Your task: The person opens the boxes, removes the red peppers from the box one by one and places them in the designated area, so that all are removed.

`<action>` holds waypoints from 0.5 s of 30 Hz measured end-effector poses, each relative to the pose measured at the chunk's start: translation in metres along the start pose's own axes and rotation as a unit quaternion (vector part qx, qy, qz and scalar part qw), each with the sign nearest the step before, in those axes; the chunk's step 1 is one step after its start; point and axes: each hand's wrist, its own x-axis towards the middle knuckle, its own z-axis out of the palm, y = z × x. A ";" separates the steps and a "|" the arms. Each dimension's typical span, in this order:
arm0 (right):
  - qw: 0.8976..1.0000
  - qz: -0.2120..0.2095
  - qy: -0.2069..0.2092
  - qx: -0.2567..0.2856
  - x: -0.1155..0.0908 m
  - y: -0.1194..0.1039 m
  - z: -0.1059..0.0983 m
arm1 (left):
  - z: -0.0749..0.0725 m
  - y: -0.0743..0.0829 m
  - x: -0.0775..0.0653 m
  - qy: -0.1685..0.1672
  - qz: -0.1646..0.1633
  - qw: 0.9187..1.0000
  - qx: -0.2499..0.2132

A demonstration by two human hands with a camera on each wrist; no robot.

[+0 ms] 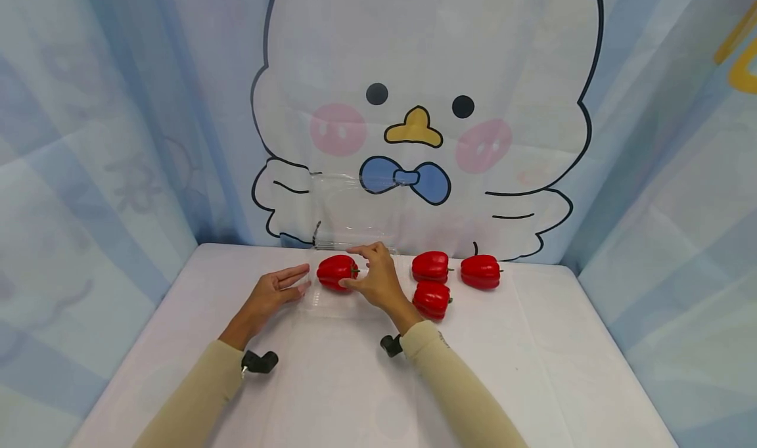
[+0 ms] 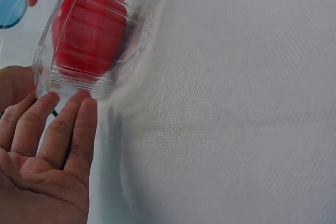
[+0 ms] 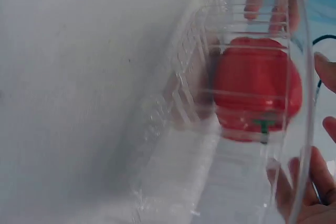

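A red bell pepper [image 1: 336,272] lies on its side inside a clear plastic clamshell box [image 1: 355,311], its green stem facing right. The box's transparent lid [image 1: 361,211] stands raised at the back. My left hand [image 1: 276,297] is at the box's left end; in the left wrist view its nearly straight fingers [image 2: 73,135] touch the ridged end wall. Over the box's right part my right hand [image 1: 381,280] has thumb and fingers spread beside the pepper. In the right wrist view a gap separates those fingers [image 3: 317,174] from the pepper [image 3: 257,87].
To the right of the box, three more red bell peppers lie on the white tablecloth [image 1: 532,369]: one at the back [image 1: 430,266], one in front of it [image 1: 432,299] and one farther right [image 1: 480,272]. A curtain with a cartoon bird [image 1: 426,54] hangs behind the table.
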 end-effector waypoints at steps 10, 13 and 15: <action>0.999 0.042 -0.009 -0.003 0.008 -0.007 0.024 | 0.000 0.002 -0.003 0.007 -0.006 1.000 0.003; 0.999 0.048 -0.012 -0.010 0.008 -0.010 0.028 | 0.001 0.004 -0.004 0.003 -0.002 1.000 0.005; 0.999 0.048 -0.009 -0.022 0.009 -0.011 0.030 | 0.001 0.005 -0.005 0.000 0.002 1.000 0.004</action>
